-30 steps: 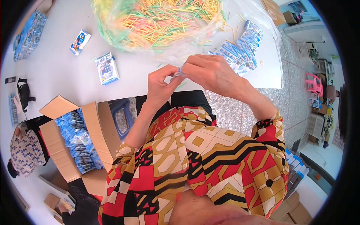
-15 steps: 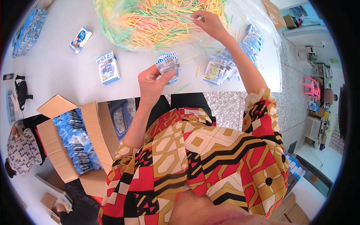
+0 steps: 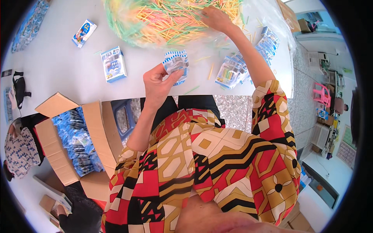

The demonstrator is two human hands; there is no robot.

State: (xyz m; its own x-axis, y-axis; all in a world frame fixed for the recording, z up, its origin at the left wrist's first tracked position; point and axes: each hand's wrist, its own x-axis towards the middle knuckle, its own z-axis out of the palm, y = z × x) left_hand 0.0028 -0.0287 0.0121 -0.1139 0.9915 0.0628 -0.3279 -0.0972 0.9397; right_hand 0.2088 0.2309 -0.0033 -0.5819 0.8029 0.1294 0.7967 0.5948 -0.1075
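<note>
Right hand [image 3: 215, 17] stayed in sticks [image 3: 175, 19]; packet [image 3: 176, 64] crumpled.

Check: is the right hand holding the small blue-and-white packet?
No, the left hand holds the blue-and-white packet, while the right hand reaches into the pile of coloured sticks.

Left hand [image 3: 157, 79] pinched, right hand [image 3: 215, 17] outstretched

left hand [image 3: 157, 81]: pinching a blue-white packet [image 3: 176, 64] above the table [image 3: 58, 66]
right hand [image 3: 215, 17]: in the straw pile [image 3: 171, 19]
box [image 3: 68, 139]: open, packets inside
</note>
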